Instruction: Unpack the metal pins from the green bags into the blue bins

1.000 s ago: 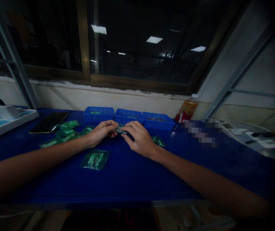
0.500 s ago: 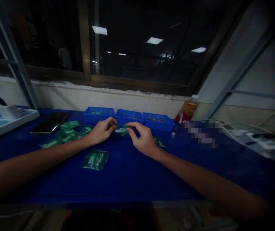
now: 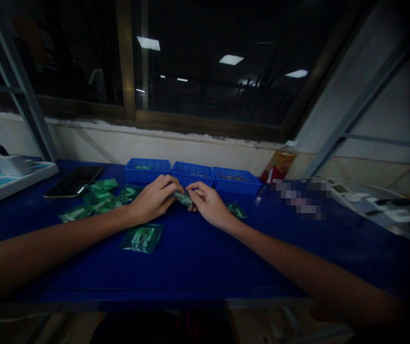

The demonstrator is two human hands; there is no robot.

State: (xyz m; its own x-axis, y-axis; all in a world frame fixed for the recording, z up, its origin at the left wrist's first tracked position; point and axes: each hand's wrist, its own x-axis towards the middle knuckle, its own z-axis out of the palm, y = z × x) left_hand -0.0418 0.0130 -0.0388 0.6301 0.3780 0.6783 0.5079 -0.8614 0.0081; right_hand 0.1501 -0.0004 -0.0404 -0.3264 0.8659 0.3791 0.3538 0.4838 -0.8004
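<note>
Between my hands, in front of the blue bins, is a small green plastic bag (image 3: 184, 199) with pale pieces inside. My left hand (image 3: 158, 198) grips its left side, fingers bent over it. On the right side, my right hand (image 3: 207, 203) pinches the bag between thumb and fingers. A flat green bag (image 3: 142, 238) holding pale plugs and screws lies on the blue table (image 3: 190, 267) nearer to me. Several similar green bags (image 3: 99, 200) are heaped beyond my left forearm. Another green bag (image 3: 236, 210) lies just beyond my right wrist.
Three blue bins stand along the wall: left (image 3: 147, 171), middle (image 3: 192, 174) and right (image 3: 236, 180). A phone (image 3: 73, 182) and a white power strip (image 3: 15, 182) lie at left. A bottle (image 3: 279, 165) stands at right, near a tray of white items (image 3: 380, 205).
My left hand has moved a little right and its fingers have curled further over the bag. My hands are closer together, and the bag looks more bunched up and tilted.
</note>
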